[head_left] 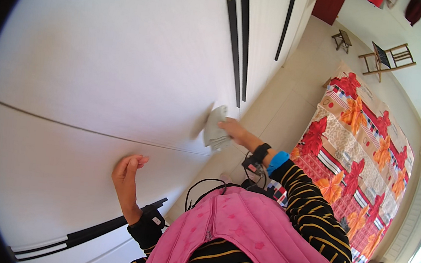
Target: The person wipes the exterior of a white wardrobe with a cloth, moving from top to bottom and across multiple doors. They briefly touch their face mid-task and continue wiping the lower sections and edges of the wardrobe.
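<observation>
My right hand (233, 130) grips a folded pale grey cloth (216, 129) by its right side. The cloth lies at or very close to the white wardrobe door (124, 63), just below the lower end of a long black handle strip (235, 52); a soft shadow falls to its left. Lower and to the left, my left hand (127, 174) is in front of the white panel below the door seam (90, 128). Its fingers are curled in towards the thumb, with nothing visible between them. Whether its back touches the panel, I cannot tell.
A bed with a leaf-patterned cover (352, 155) stands to the right, across a tiled floor (288, 101). Beyond it are a low wooden stool (342, 39) and a folding chair (388, 60). Another black handle strip (98, 231) runs low at the left. A cable (189, 191) loops near my waist.
</observation>
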`<act>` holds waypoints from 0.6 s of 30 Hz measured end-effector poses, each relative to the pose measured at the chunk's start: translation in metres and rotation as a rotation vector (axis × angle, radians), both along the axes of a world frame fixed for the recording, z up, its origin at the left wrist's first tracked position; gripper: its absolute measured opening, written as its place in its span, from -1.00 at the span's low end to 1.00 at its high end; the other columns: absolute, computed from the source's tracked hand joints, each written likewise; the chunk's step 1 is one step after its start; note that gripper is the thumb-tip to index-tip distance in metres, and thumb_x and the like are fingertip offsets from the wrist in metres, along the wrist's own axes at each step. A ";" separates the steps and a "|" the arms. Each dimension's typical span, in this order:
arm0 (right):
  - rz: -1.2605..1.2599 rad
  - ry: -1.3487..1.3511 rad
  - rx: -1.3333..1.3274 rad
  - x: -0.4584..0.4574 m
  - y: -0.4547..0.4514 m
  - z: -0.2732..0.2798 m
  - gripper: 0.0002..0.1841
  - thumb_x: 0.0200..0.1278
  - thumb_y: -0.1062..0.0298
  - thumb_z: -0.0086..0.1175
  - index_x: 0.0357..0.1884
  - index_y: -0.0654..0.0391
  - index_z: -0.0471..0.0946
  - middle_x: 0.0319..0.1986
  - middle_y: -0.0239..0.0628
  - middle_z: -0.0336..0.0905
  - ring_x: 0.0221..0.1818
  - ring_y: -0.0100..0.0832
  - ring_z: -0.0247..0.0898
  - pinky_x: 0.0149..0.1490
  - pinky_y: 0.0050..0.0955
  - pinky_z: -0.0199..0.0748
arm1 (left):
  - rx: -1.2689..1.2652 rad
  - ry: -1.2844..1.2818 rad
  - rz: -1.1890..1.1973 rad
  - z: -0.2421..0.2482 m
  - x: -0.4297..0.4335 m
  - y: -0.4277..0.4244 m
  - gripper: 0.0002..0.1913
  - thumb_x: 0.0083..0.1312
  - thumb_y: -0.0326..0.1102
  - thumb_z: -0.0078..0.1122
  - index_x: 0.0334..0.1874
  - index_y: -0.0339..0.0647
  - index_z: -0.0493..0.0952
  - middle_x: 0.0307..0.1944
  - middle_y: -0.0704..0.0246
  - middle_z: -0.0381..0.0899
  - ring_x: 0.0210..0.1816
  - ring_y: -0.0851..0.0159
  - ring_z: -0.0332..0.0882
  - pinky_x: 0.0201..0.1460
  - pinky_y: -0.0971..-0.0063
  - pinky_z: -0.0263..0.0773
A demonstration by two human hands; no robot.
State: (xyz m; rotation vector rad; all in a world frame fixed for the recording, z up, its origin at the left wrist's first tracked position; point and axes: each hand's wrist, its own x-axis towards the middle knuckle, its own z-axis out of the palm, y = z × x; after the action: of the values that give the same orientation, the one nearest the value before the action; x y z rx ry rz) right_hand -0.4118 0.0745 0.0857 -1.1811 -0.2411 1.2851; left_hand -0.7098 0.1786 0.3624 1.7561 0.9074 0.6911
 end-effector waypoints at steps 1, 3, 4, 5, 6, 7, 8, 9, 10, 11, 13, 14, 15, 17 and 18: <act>0.048 0.020 0.006 -0.010 0.013 0.009 -0.66 0.43 0.30 0.08 0.13 0.27 0.51 -0.11 -0.24 0.65 -0.11 -0.36 0.60 0.01 -0.31 0.59 | 0.013 -0.010 -0.015 -0.002 0.002 0.002 -0.76 0.49 -0.31 0.06 -0.11 -0.38 0.61 -0.21 0.25 0.73 -0.13 0.36 0.63 0.04 0.47 0.47; 0.127 0.022 0.137 -0.032 0.024 0.030 -0.68 0.38 0.27 0.12 0.00 0.31 0.55 -0.20 -0.22 0.66 -0.19 -0.35 0.61 -0.08 -0.30 0.61 | 0.020 -0.003 -0.018 -0.002 0.002 0.000 -0.76 0.49 -0.32 0.05 -0.11 -0.39 0.61 -0.20 0.25 0.73 -0.13 0.35 0.63 0.05 0.47 0.46; 0.167 -0.056 0.105 -0.037 0.032 0.037 -0.67 0.36 0.24 0.14 -0.01 0.31 0.55 -0.21 -0.22 0.66 -0.21 -0.36 0.60 -0.09 -0.32 0.60 | 0.039 -0.001 -0.012 -0.002 0.002 -0.001 -0.76 0.49 -0.32 0.04 -0.10 -0.39 0.60 -0.20 0.24 0.73 -0.12 0.35 0.63 0.06 0.47 0.46; 0.218 -0.086 0.090 -0.041 0.036 0.043 -0.65 0.35 0.22 0.17 -0.02 0.32 0.56 -0.22 -0.23 0.66 -0.22 -0.37 0.60 -0.11 -0.34 0.60 | 0.034 -0.003 -0.019 -0.003 0.001 -0.001 -0.76 0.49 -0.33 0.04 -0.10 -0.39 0.60 -0.19 0.24 0.73 -0.12 0.34 0.64 0.06 0.46 0.46; 0.232 -0.061 0.117 -0.044 0.036 0.048 -0.64 0.34 0.21 0.19 -0.02 0.31 0.56 -0.22 -0.24 0.66 -0.22 -0.38 0.59 -0.12 -0.34 0.59 | 0.037 -0.005 -0.014 -0.003 0.001 -0.001 -0.76 0.49 -0.33 0.04 -0.10 -0.40 0.60 -0.19 0.24 0.73 -0.12 0.34 0.64 0.06 0.46 0.47; 0.249 -0.021 0.135 -0.046 0.034 0.051 -0.63 0.33 0.19 0.21 -0.02 0.31 0.56 -0.22 -0.24 0.66 -0.22 -0.39 0.59 -0.13 -0.35 0.59 | 0.045 -0.018 -0.030 -0.003 -0.001 -0.002 -0.76 0.49 -0.33 0.03 -0.10 -0.40 0.60 -0.19 0.24 0.73 -0.12 0.34 0.64 0.06 0.45 0.47; 0.255 0.027 0.187 -0.046 0.032 0.052 -0.61 0.32 0.17 0.23 -0.02 0.30 0.56 -0.22 -0.25 0.65 -0.23 -0.40 0.59 -0.14 -0.36 0.59 | 0.048 0.010 0.004 -0.004 -0.001 -0.001 -0.76 0.49 -0.34 0.03 -0.10 -0.41 0.60 -0.19 0.24 0.73 -0.12 0.33 0.64 0.07 0.45 0.47; 0.267 0.032 0.176 -0.048 0.025 0.055 -0.60 0.31 0.17 0.24 -0.01 0.30 0.56 -0.21 -0.26 0.65 -0.21 -0.40 0.59 -0.13 -0.36 0.59 | 0.053 0.025 0.018 -0.002 -0.004 -0.004 -0.76 0.49 -0.34 0.02 -0.10 -0.41 0.60 -0.19 0.23 0.73 -0.12 0.33 0.64 0.07 0.44 0.47; 0.254 0.029 0.203 -0.041 0.022 0.054 -0.59 0.31 0.16 0.24 0.01 0.30 0.56 -0.20 -0.26 0.65 -0.20 -0.40 0.59 -0.11 -0.36 0.59 | 0.072 0.018 0.012 -0.003 -0.003 -0.001 -0.75 0.49 -0.35 0.02 -0.10 -0.42 0.60 -0.19 0.23 0.73 -0.12 0.32 0.64 0.07 0.44 0.48; 0.236 0.046 0.207 -0.034 0.016 0.054 -0.58 0.31 0.15 0.25 0.02 0.30 0.55 -0.19 -0.26 0.65 -0.18 -0.40 0.60 -0.10 -0.36 0.60 | 0.101 0.027 0.004 -0.002 -0.003 -0.002 -0.75 0.48 -0.35 0.01 -0.10 -0.42 0.61 -0.19 0.23 0.72 -0.12 0.31 0.64 0.07 0.43 0.48; 0.104 0.166 0.201 -0.020 0.003 0.052 -0.57 0.31 0.17 0.25 0.07 0.30 0.53 -0.14 -0.26 0.65 -0.13 -0.39 0.61 -0.04 -0.35 0.61 | 0.079 0.032 0.031 -0.003 -0.001 0.000 -0.74 0.47 -0.32 0.03 -0.12 -0.40 0.62 -0.19 0.24 0.72 -0.13 0.32 0.64 0.06 0.43 0.49; 0.028 0.216 0.205 -0.010 -0.004 0.050 -0.56 0.33 0.22 0.22 0.13 0.30 0.49 -0.07 -0.22 0.64 -0.09 -0.35 0.61 0.02 -0.32 0.61 | 0.071 -0.007 -0.002 -0.004 0.001 0.000 -0.74 0.47 -0.31 0.04 -0.12 -0.40 0.62 -0.20 0.24 0.72 -0.13 0.32 0.64 0.06 0.43 0.49; -0.034 0.173 0.217 0.003 -0.011 0.049 -0.57 0.35 0.24 0.20 0.14 0.30 0.49 -0.06 -0.21 0.63 -0.06 -0.35 0.61 0.05 -0.32 0.60 | 0.064 -0.002 0.003 -0.004 0.003 0.000 -0.74 0.47 -0.30 0.05 -0.13 -0.39 0.62 -0.20 0.25 0.72 -0.14 0.32 0.64 0.06 0.43 0.49; -0.140 0.187 0.181 0.024 -0.029 0.047 -0.58 0.38 0.29 0.17 0.17 0.31 0.47 -0.02 -0.20 0.63 -0.02 -0.33 0.60 0.11 -0.33 0.58 | 0.055 -0.038 -0.061 -0.004 0.009 -0.001 -0.74 0.47 -0.29 0.06 -0.14 -0.38 0.63 -0.21 0.26 0.72 -0.14 0.33 0.64 0.06 0.43 0.49; -0.173 0.183 0.247 0.034 -0.041 0.046 -0.59 0.39 0.29 0.16 0.17 0.31 0.46 -0.03 -0.18 0.63 -0.02 -0.33 0.60 0.11 -0.32 0.59 | 0.041 -0.039 -0.081 -0.004 0.013 -0.002 -0.74 0.46 -0.28 0.07 -0.14 -0.38 0.63 -0.22 0.26 0.72 -0.14 0.33 0.64 0.06 0.43 0.49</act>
State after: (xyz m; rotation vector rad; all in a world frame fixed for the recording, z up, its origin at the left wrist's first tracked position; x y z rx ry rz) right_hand -0.3778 0.0331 0.1318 -0.8500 -0.1548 1.1664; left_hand -0.6973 0.1768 0.3586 1.7999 0.7963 0.6931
